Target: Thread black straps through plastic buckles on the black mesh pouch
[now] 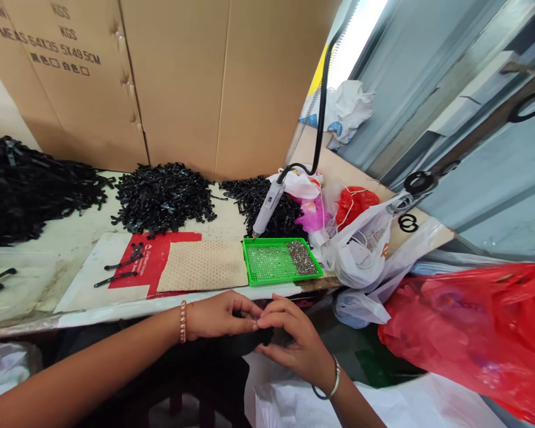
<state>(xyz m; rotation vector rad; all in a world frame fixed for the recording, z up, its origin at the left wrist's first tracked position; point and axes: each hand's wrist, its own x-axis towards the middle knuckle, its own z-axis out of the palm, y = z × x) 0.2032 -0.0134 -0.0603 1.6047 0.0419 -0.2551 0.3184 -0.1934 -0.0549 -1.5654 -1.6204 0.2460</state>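
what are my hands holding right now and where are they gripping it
Both the left hand and the right hand pinch a small black piece between their fingertips, just below the table edge. Which part they grip cannot be told.

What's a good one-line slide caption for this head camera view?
Left hand and right hand pinch a small black part below the table edge, near a green tray.

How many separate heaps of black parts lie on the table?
3. A large heap at the far left, a middle heap before the cardboard boxes, and a smaller heap behind the green tray, partly hidden by bags.
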